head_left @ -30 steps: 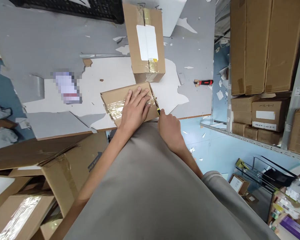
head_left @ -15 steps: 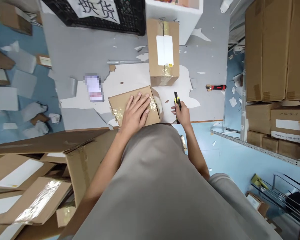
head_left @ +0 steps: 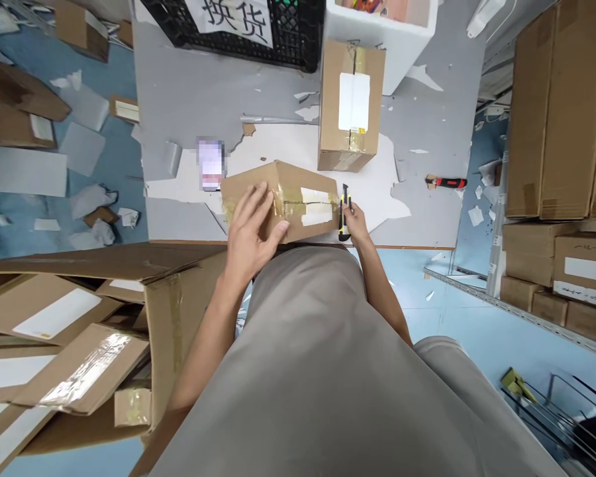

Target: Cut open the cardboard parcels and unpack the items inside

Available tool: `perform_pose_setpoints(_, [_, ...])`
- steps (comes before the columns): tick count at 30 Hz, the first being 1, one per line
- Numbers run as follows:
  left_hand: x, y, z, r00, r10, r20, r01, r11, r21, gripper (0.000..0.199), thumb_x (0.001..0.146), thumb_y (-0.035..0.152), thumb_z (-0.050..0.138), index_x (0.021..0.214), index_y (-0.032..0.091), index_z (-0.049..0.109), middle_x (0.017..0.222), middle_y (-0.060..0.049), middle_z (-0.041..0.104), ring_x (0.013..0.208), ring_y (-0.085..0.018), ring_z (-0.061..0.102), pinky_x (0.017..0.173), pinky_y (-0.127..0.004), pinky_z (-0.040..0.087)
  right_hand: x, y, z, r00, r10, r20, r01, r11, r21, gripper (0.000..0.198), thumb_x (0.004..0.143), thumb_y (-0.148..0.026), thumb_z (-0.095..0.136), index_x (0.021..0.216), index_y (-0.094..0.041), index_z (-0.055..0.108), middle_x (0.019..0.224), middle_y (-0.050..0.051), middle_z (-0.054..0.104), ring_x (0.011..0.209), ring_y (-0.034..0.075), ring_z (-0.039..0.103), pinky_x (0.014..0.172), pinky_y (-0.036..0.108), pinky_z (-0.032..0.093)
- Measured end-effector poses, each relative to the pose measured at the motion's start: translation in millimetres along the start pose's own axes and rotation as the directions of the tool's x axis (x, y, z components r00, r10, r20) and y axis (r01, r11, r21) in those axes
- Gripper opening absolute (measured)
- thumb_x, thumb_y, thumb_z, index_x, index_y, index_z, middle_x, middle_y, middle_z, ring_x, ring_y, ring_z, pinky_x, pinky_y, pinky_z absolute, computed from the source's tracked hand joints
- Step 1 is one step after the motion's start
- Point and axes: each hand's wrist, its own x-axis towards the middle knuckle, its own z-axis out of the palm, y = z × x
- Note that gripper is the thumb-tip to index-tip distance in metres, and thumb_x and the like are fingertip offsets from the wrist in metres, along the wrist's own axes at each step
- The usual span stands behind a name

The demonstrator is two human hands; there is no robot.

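A taped cardboard box sits near the table's front edge, with a slit running through the tape and white label on its visible side. My left hand rests on the left part of this box, fingers stretched out and thumb spread. In my right hand is a yellow-and-black box cutter, its fingers closed around the handle. The cutter stands at the right end of the box, blade end pointing away from me. Whether the blade touches the cardboard I cannot tell.
Behind stands another taped box, near a white foam box and a black crate. A red-and-black cutter lies at right, a blurred phone at left. A large carton of parcels stands front left.
The box has turned, so its slit, labelled side now shows. My left hand has slid toward the box's left part. The cutter has come up against the right end.
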Motion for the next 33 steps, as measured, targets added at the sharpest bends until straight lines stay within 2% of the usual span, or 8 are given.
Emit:
perform_pose_setpoints(3, [-1.4,-6.3,-2.0,0.996,-0.075,-0.043,0.074,0.996,-0.041,0.068,0.109,0.073,0.072,0.168,0.039,0.068,0.181,-0.011,0.057,0.171,-0.041,0.052,0.139,-0.071,0.046,-20.6,-12.7,-35.1,0.988,-0.021,-0.151,0.012,0.998,-0.058,0.041,0.113,-0.062,0.046,0.106,-0.025,0.063,0.102,0.005,0.074,0.100,0.023,0.067,0.094,0.034,0.058])
perform_pose_setpoints(7, [2.7,-16.2,24.8,0.978,-0.209,0.000,0.202,0.945,-0.256,0.071,0.108,0.078,0.067,0.159,0.029,0.075,0.162,-0.014,0.066,0.151,-0.034,0.069,0.120,-0.055,0.068,-44.0,-32.0,-78.3,0.954,-0.116,-0.275,0.038,0.961,-0.273,0.040,0.118,-0.059,0.043,0.111,-0.025,0.064,0.108,0.010,0.076,0.104,0.027,0.070,0.098,0.041,0.059])
perform_pose_setpoints(13, [2.3,-40.2,74.1,0.944,-0.323,0.065,0.319,0.851,-0.417,0.074,0.099,0.081,0.077,0.143,0.022,0.083,0.145,-0.016,0.072,0.128,-0.031,0.078,0.104,-0.047,0.075,-57.2,-42.2,-92.4,0.950,-0.093,-0.298,-0.043,0.906,-0.420,0.037,0.119,-0.052,0.042,0.120,-0.024,0.067,0.115,0.014,0.080,0.104,0.032,0.072,0.100,0.046,0.058])
perform_pose_setpoints(18, [-5.3,-66.9,98.5,0.914,-0.391,0.109,0.393,0.786,-0.477,0.079,0.094,0.079,0.081,0.143,0.018,0.080,0.145,-0.019,0.072,0.123,-0.032,0.080,0.103,-0.050,0.074,-64.8,-47.7,-93.1,0.988,-0.018,-0.153,-0.072,0.824,-0.562,0.040,0.120,-0.047,0.042,0.130,-0.021,0.071,0.109,0.016,0.084,0.099,0.035,0.076,0.098,0.047,0.058])
perform_pose_setpoints(22, [-11.2,-76.0,109.1,0.911,-0.404,0.083,0.386,0.763,-0.519,0.081,0.094,0.071,0.085,0.157,0.024,0.067,0.147,-0.017,0.074,0.121,-0.029,0.080,0.102,-0.046,0.073,-70.8,-78.9,-90.4,0.980,-0.199,-0.005,0.147,0.738,-0.658,0.051,0.122,-0.046,0.038,0.154,-0.022,0.070,0.138,0.020,0.083,0.119,0.039,0.078,0.104,0.048,0.060])
perform_pose_setpoints(25, [-12.6,-76.0,111.5,0.920,-0.388,0.053,0.351,0.758,-0.549,0.072,0.095,0.064,0.087,0.154,0.030,0.066,0.150,-0.013,0.074,0.120,-0.027,0.079,0.098,-0.041,0.073,-72.5,-113.4,-74.0,0.915,-0.263,0.305,0.401,0.651,-0.644,0.056,0.125,-0.047,0.039,0.169,-0.026,0.064,0.147,0.016,0.082,0.129,0.037,0.077,0.107,0.044,0.060])
perform_pose_setpoints(28, [-11.1,-77.0,111.2,0.929,-0.366,0.061,0.333,0.749,-0.573,0.056,0.095,0.059,0.087,0.141,0.028,0.074,0.154,-0.012,0.072,0.120,-0.027,0.079,0.095,-0.038,0.072,-71.4,-144.9,-49.2,0.822,-0.150,0.550,0.540,0.512,-0.668,0.055,0.127,-0.044,0.042,0.175,-0.025,0.060,0.138,0.015,0.084,0.123,0.035,0.079,0.104,0.039,0.057])
perform_pose_setpoints(33, [-8.1,-81.7,110.1,0.933,-0.350,0.084,0.332,0.745,-0.579,0.053,0.095,0.050,0.087,0.143,0.028,0.076,0.156,-0.012,0.072,0.121,-0.027,0.078,0.097,-0.039,0.072,-66.0,-173.4,-17.9,0.743,0.022,0.669,0.639,0.278,-0.718,0.054,0.127,-0.032,0.040,0.179,-0.027,0.054,0.138,0.018,0.082,0.119,0.035,0.080,0.101,0.040,0.053])
